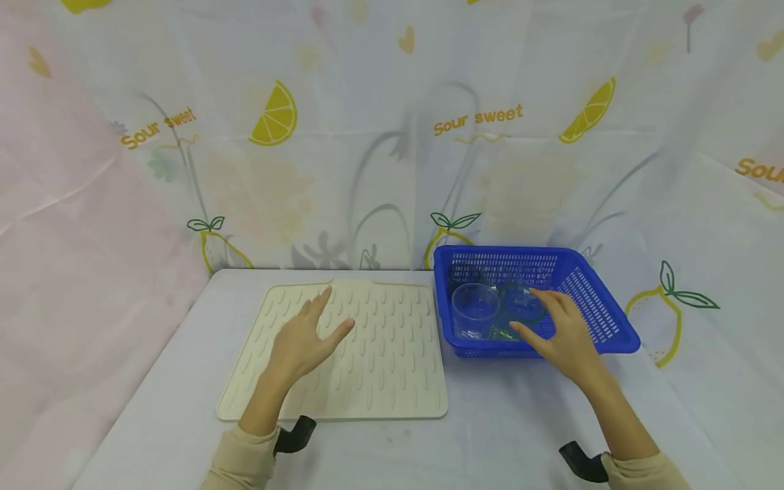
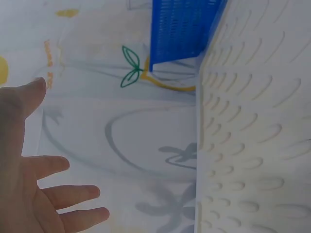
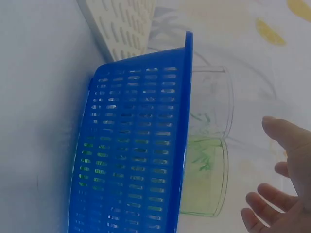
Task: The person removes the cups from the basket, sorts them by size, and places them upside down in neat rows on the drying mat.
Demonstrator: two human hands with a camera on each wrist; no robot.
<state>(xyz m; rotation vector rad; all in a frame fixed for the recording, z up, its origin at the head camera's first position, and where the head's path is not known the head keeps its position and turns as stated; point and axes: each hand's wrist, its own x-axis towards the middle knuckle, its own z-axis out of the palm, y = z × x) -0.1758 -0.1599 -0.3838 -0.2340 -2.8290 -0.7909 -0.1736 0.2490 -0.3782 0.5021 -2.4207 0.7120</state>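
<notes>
My left hand (image 1: 301, 344) hovers over the cream ridged mat (image 1: 392, 381), fingers extended and thumb spread, holding nothing. In the left wrist view, that hand (image 2: 34, 179) shows spread fingers with nothing between them. Above the near side of a blue plastic basket (image 1: 603, 306), my right hand (image 1: 566, 340) has its thumb and fingers apart. Two see-through cups stand inside: a clear cup (image 1: 475, 309) at left and a green-tinted cup (image 1: 520, 306) nearest the right hand, partly behind its fingertips. The right wrist view shows the right hand (image 3: 286, 189) apart from both cups.
More glassy items may stand at the back of the basket, but they are hard to make out. A white cloth (image 1: 490, 422) covers the table. Behind it hangs a lemon-printed curtain (image 1: 355, 184). The basket stands right beside the mat's right edge.
</notes>
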